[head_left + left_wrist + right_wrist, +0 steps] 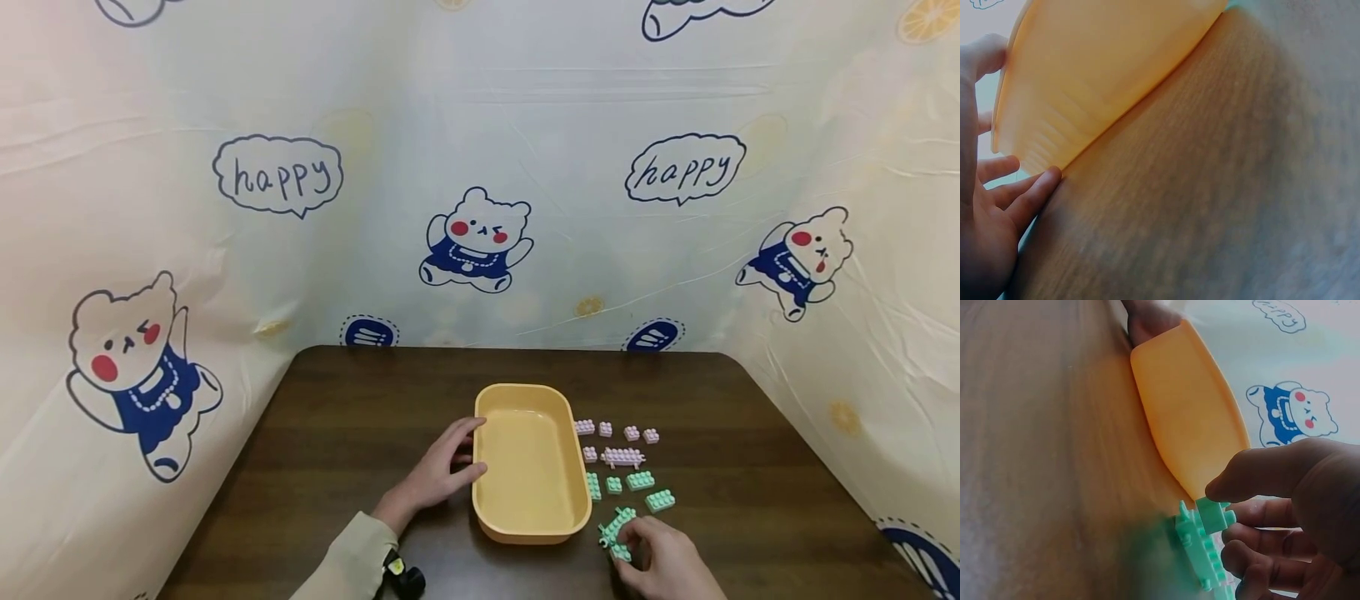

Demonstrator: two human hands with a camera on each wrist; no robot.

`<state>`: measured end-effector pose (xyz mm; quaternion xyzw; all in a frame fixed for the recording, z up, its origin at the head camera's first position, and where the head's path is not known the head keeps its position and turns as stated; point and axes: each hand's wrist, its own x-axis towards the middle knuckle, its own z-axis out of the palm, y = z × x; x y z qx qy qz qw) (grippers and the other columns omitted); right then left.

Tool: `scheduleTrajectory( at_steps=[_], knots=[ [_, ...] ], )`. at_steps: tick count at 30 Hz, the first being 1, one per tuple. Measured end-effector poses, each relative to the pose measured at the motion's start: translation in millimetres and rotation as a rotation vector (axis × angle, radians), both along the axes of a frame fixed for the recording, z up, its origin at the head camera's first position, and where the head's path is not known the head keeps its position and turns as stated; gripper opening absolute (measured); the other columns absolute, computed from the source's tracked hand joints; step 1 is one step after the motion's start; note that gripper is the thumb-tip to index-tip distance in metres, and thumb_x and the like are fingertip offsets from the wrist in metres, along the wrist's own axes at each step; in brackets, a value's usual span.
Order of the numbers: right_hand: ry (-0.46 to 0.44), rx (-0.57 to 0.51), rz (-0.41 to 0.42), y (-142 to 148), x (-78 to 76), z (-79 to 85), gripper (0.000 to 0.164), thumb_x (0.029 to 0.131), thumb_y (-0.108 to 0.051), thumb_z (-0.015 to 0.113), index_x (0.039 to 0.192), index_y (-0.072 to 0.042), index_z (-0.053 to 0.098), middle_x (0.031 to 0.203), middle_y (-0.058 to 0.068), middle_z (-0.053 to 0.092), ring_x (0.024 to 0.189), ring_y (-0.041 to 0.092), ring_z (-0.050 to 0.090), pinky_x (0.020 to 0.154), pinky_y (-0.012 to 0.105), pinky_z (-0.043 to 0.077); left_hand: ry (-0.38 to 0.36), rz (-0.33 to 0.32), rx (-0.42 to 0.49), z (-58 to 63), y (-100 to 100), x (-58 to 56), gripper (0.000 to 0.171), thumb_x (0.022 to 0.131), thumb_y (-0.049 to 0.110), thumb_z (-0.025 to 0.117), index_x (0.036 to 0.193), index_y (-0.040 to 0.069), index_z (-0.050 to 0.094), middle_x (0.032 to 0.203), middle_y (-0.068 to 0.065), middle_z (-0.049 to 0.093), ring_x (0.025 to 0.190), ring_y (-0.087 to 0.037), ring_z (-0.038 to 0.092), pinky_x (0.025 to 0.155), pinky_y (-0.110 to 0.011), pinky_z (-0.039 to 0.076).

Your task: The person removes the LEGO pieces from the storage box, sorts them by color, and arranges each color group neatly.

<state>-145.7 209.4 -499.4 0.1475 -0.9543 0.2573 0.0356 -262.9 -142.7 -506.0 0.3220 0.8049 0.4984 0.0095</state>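
Observation:
A yellow plastic bin [531, 467] stands on the table with no blocks visible inside. My left hand [442, 468] holds its left rim, with thumb and one finger over the edge and other fingers against the outer wall [1097, 75]. To the right of the bin, my right hand [663, 557] pinches a small green building block [1212, 515] between thumb and fingers. Right beside that block is a long green studded piece [617, 527] with side knobs; whether the two are joined I cannot tell.
More green blocks [641, 481] lie to the right of the bin. Beyond them are several pink blocks [632, 433] and a long pink piece [622, 457] with side knobs. A patterned curtain [480, 108] surrounds the brown table [375, 392]. A black object [408, 581] is by the left sleeve.

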Motion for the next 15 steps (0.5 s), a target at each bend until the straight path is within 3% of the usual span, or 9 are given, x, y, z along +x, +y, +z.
scheduleTrajectory(
  at_steps=[9, 15],
  knots=[
    [-0.095, 0.000, -0.012, 7.2, -0.7, -7.3, 0.021, 0.074, -0.023, 0.081, 0.084, -0.020, 0.063, 0.076, -0.011, 0.053, 0.057, -0.004, 0.041, 0.050, 0.020, 0.038, -0.021, 0.003, -0.016, 3.4, -0.2, 0.8, 0.065, 0.094, 0.016, 0.064, 0.149, 0.004, 0.033, 0.152, -0.020, 0.031, 0.123, -0.034, 0.053, 0.097, -0.044, 0.051],
    [-0.093, -0.011, -0.003, 9.4, -1.1, -13.7, 0.022, 0.074, -0.023, 0.081, 0.084, -0.018, 0.063, 0.076, -0.012, 0.052, 0.058, -0.005, 0.041, 0.051, 0.021, 0.039, -0.027, -0.008, -0.004, 4.7, -0.6, 2.5, 0.065, 0.094, 0.016, 0.064, 0.149, 0.003, 0.032, 0.152, -0.022, 0.030, 0.123, -0.033, 0.052, 0.097, -0.047, 0.051]
  ],
)
